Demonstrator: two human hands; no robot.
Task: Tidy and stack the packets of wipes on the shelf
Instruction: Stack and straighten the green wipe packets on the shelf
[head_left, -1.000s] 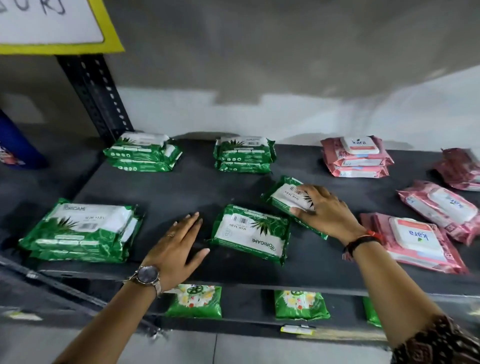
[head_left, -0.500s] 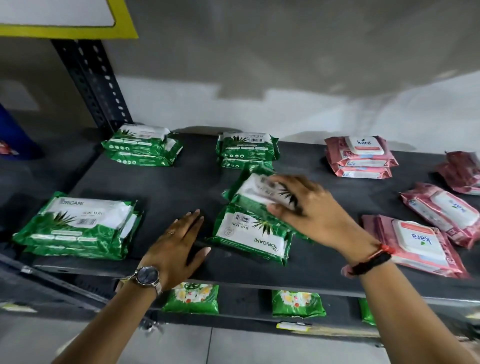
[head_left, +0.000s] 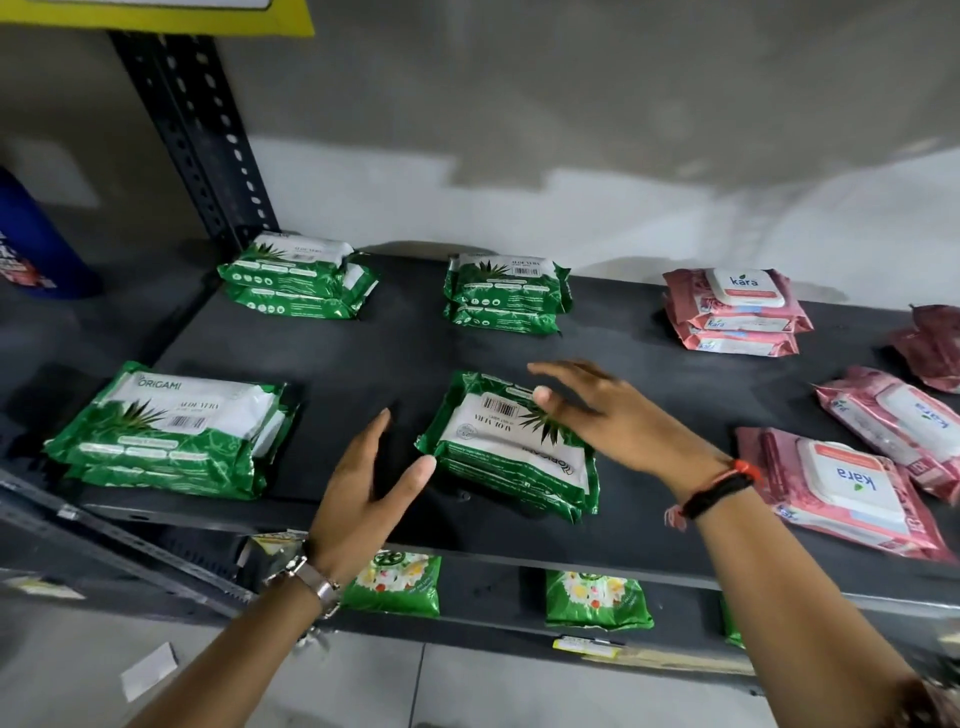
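Green stack (head_left: 511, 457): right hand (head_left: 618, 421) flat on top, left hand (head_left: 363, 488) open beside.

Green packets (head_left: 511, 452) stacked mid-shelf (head_left: 374, 364)

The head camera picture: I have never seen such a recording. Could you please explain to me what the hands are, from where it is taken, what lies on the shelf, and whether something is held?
There is no machine here. A person wears one wide camera on the head, so you look forward and down at their own two bare arms.

The left hand wears a watch and the right hand wears wrist bands. Both are open. They sit on either side of the middle green stack, with the right thumb on its top packet; nothing is lifted.

On the dark shelf lie green packets of wipes in four small stacks. To the right is a neat pink stack, and nearer lie loose pink packets not yet stacked. A lower shelf holds other green packets.
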